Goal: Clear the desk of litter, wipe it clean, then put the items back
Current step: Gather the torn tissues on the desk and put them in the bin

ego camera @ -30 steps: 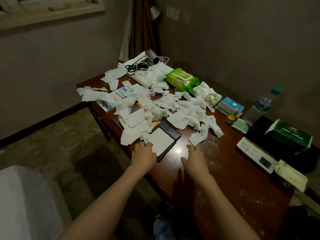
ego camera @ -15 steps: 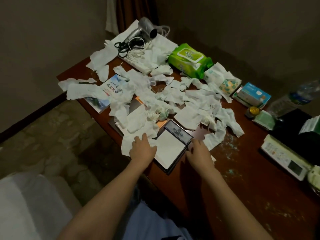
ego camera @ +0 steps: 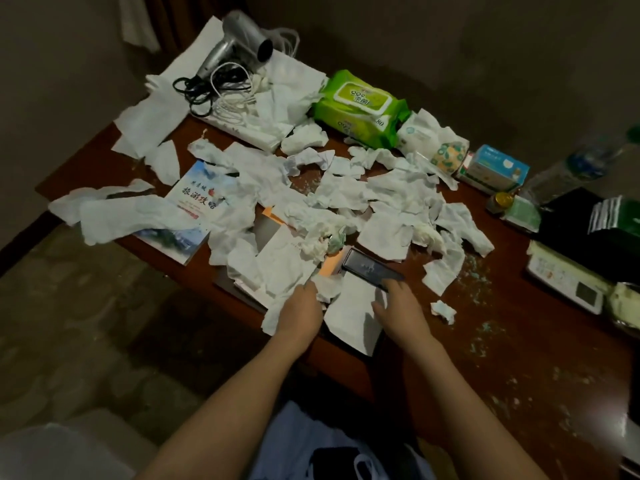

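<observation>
wet-wipes pack (ego camera: 360,107): "99.9", "80" | booklet (ego camera: 197,202): Chinese title, partly legible

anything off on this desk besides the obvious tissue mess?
Yes. Pale blue-green crumbs are scattered over the bare desk on the right, like a spill. Crumpled tissues bury a travel booklet, and a hair dryer lies on paper with its cord tangled. Both hands rest on papers at the near edge.

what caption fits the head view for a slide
Both hands reach into crumpled tissues littering a wooden desk.
</observation>
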`<state>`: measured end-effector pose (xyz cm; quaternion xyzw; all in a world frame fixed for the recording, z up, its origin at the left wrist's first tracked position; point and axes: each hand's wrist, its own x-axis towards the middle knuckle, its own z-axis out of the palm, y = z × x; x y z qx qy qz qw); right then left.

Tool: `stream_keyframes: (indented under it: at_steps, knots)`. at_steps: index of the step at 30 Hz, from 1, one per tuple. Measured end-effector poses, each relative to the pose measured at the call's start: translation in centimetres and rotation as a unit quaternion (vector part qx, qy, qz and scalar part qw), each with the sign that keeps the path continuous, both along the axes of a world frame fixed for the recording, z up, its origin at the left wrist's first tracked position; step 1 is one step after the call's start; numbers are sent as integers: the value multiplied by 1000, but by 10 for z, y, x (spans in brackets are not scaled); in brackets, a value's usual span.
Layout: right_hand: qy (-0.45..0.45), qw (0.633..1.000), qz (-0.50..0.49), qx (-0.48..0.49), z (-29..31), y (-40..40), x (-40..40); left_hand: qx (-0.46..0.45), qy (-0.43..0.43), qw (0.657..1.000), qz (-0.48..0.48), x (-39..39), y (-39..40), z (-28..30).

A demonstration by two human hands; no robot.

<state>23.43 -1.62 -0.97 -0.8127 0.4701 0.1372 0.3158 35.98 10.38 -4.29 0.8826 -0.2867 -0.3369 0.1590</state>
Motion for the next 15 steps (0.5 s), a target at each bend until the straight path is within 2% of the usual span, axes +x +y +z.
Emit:
stream_keyframes:
  at_steps: [5,11,15]
  knots:
    - [-23,997,-69,-19,4,15,14,-39,-35,997,-62,17,-2,21]
    - [-36,989,-139,-36,15,19,2,-134,15,987,-92,16,-36,51]
    - [-6,965,-260,-46,15,3,-36,-194,39,969,-148,-3,-74,61]
